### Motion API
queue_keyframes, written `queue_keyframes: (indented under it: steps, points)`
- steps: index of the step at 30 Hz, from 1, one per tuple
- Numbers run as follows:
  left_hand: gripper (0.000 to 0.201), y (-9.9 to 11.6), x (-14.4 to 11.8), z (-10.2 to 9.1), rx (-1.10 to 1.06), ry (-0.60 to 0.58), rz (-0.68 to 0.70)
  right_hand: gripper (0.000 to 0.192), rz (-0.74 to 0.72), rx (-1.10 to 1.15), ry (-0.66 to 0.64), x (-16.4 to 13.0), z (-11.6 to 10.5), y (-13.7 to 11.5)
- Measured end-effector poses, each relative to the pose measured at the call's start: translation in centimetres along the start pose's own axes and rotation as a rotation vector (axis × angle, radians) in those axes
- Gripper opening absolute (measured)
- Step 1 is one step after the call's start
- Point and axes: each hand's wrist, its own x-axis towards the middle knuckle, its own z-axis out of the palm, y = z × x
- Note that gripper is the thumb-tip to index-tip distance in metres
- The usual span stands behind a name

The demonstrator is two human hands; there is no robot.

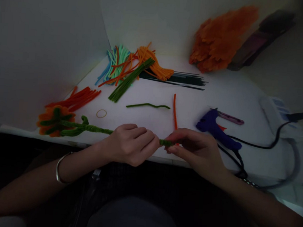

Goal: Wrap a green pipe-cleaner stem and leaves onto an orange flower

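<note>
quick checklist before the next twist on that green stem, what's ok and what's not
1. Left hand grips the green stem: ok.
2. Right hand pinches the stem's end: ok.
3. Orange flower rests on the table near its edge, not hanging off it: ok.
4. Spare green pipe cleaner lies loose on the table beyond the hands: ok.
5. Glue gun lies apart from the right hand, cord running away from it: ok.
6. Wrap tight at the stem's end: cannot tell, fingers cover it.
</note>
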Motion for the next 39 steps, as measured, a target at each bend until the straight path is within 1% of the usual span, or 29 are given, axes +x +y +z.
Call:
queue_keyframes:
  steps: [3,8,10,12,13,15,17,20,22,23,24,26,30,34,36,39]
  points:
    - [0.01,0.2,-0.3,0.2,0.014,0.017,0.015,0.012,0.08,0.088,0.002,0.0,0.2,-0.1]
    - [0.006,0.5,-0.8,0.5,0.057,0.01,0.011,0.009,0.252,0.288,-0.053,0.2,0.3,0.5]
    - [0.005,0.8,-0.8,0.7,0.06,0.003,-0.005,0.008,0.293,0.32,-0.052,0.3,0.3,0.6]
    - [0.006,1.2,-0.7,1.0,0.028,-0.019,-0.063,0.01,0.311,0.296,-0.035,0.3,0.3,0.5]
    - [0.006,1.3,-0.6,1.0,-0.017,-0.045,-0.117,0.011,0.311,0.271,-0.024,0.3,0.3,0.4]
    - [0.011,1.6,-0.1,0.8,-0.182,-0.146,-0.255,0.014,0.296,0.213,-0.009,0.3,0.3,0.2]
    - [0.017,1.5,0.5,0.3,-0.422,-0.296,-0.388,0.015,0.257,0.149,-0.009,0.0,0.3,0.2]
    - [0.021,0.8,1.3,-0.5,-0.799,-0.551,-0.523,0.014,0.174,0.028,-0.015,-0.4,0.1,0.4]
    - [0.027,0.1,1.7,-0.8,-1.039,-0.673,-0.61,0.013,0.127,-0.053,-0.042,-0.8,-0.1,0.7]
    - [0.032,-0.1,1.8,-0.8,-1.149,-0.711,-0.653,0.013,0.113,-0.08,-0.066,-0.9,-0.2,0.9]
    - [0.034,-0.4,1.9,-0.8,-1.245,-0.736,-0.692,0.012,0.1,-0.093,-0.092,-1.0,-0.3,1.0]
    - [0.034,-0.6,2.1,-0.6,-1.396,-0.77,-0.751,0.012,0.077,-0.089,-0.134,-1.2,-0.5,1.1]
    - [0.022,-0.4,2.4,-0.2,-1.565,-0.8,-0.81,0.012,0.063,-0.073,-0.169,-1.5,-0.8,1.1]
    - [0.013,-0.1,2.4,-0.1,-1.603,-0.782,-0.87,0.014,0.087,-0.084,-0.176,-1.3,-0.9,1.3]
    - [0.012,0.0,2.3,0.0,-1.594,-0.753,-0.886,0.014,0.046,-0.111,-0.162,-1.1,-1.0,1.4]
    - [0.012,0.0,2.1,0.0,-1.588,-0.746,-0.898,0.015,-0.051,-0.191,-0.159,-0.8,-1.2,1.4]
